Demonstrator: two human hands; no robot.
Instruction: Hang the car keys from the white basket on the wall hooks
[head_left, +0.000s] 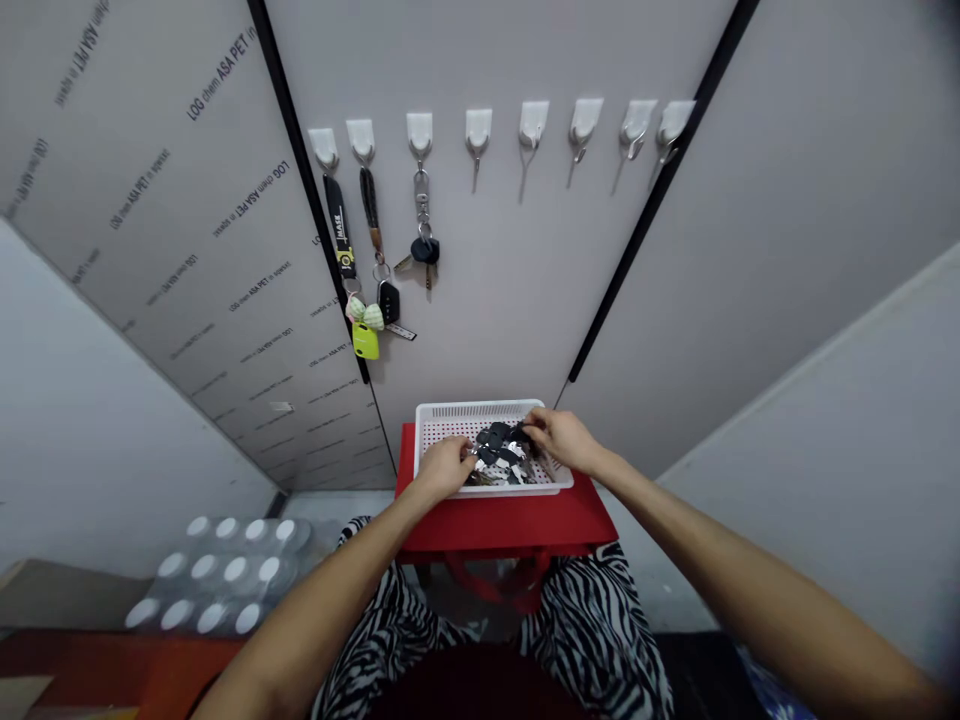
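A white perforated basket (450,412) sits on a small red table (510,520) and holds a heap of keys and black key fobs (501,455). Both my hands reach into it. My left hand (444,468) is curled over the left side of the heap, its fingers closed on keys there. My right hand (561,438) pinches a black key fob at the right side of the heap. On the grey wall above runs a row of white hooks (532,122). The three leftmost carry key bunches (424,245); the others are bare.
A shrink-wrapped pack of bottles (217,575) lies on the floor at the lower left. My knees in zebra-print fabric (592,620) flank the red table. Black vertical strips (645,215) divide the wall panels. A red surface (97,670) sits at the bottom left.
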